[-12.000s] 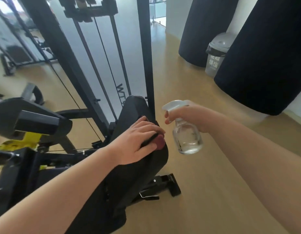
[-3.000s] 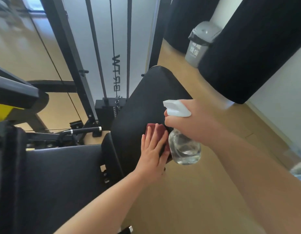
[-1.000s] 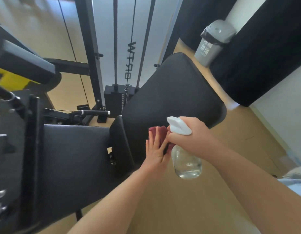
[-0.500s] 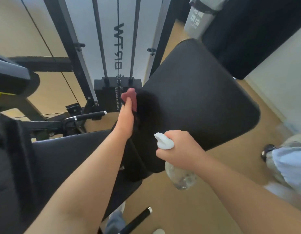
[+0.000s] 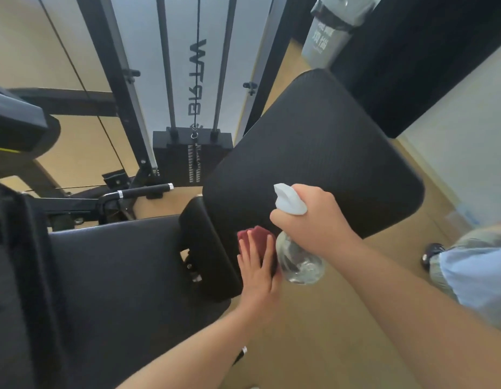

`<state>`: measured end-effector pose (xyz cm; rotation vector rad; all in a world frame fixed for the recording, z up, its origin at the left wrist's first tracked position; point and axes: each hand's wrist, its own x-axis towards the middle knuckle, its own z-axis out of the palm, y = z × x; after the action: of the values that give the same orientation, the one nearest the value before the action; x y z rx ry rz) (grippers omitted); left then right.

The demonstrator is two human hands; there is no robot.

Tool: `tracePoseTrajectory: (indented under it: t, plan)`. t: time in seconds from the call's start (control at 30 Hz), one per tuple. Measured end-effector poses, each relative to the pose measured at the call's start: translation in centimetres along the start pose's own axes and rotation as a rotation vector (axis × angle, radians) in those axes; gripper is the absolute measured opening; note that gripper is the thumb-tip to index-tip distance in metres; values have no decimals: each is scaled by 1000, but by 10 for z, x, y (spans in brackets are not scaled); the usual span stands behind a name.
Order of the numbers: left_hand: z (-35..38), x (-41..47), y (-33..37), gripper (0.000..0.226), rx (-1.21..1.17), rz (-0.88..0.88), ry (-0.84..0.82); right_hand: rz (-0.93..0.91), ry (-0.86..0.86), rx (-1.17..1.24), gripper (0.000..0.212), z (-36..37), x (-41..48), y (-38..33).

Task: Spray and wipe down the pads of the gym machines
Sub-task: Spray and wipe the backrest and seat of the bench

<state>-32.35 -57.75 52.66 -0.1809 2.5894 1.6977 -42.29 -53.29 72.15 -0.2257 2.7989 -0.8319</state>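
The large black back pad [image 5: 314, 164] of the machine stands tilted in the middle of the view. A dark red cloth [image 5: 253, 234] lies against its lower left corner. The left hand [image 5: 257, 272] presses that cloth onto the pad with a flat palm, its fingers [image 5: 256, 248] straight and close together, so only the cloth's upper edge shows past the fingertips.

Just to the right, the right hand [image 5: 311, 223] is clenched around the neck of a spray bottle [image 5: 298, 262]. The white trigger head sticks out above the fist and points up and left across the pad. The clear body hangs below the fist, just beside the left hand and the cloth. Whether a finger lies on the trigger cannot be told.

Left of the cloth sits a narrow black cushion [image 5: 207, 242], and beyond it the flat seat pad [image 5: 117, 276]. Behind these are the weight stack [image 5: 191, 158] with its guide rods and cable, and a black handle bar [image 5: 142, 190] with a chrome ring.

A grey bin [image 5: 328, 32] stands at the top right beside a big black hanging bag [image 5: 412, 51]. The wooden floor [image 5: 328, 332] runs under both forearms, and a dark shoe [image 5: 432, 254] and a pale blue trouser leg [image 5: 474, 270] show at the right edge.
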Motion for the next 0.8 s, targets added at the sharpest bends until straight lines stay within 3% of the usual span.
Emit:
tracePoseTrajectory:
  t: [0.07, 0.2, 0.33, 0.53, 0.67, 0.73, 0.8]
  plan:
    - [-3, 18, 2, 92, 12, -62, 35, 0, 9, 43, 41, -2, 3, 3]
    - [-47, 116, 7, 64, -43, -229, 192, -7, -6, 64, 40, 3, 8, 12]
    - [-96, 188, 5, 60, -50, -400, 179, -17, -19, 55, 36, 5, 10, 19]
    - [-45, 106, 9, 69, -63, -294, 134, -5, -17, 104, 24, 6, -1, 22]
    - [5, 11, 17, 101, -13, -182, 8, -11, -31, 182, 15, 9, -11, 27]
    - [12, 4, 13, 100, -31, -188, -5, -34, -54, 206, 10, 8, -13, 26]
    - [6, 16, 10, 84, -55, -217, -1, -63, -76, 211, 9, 8, -10, 24]
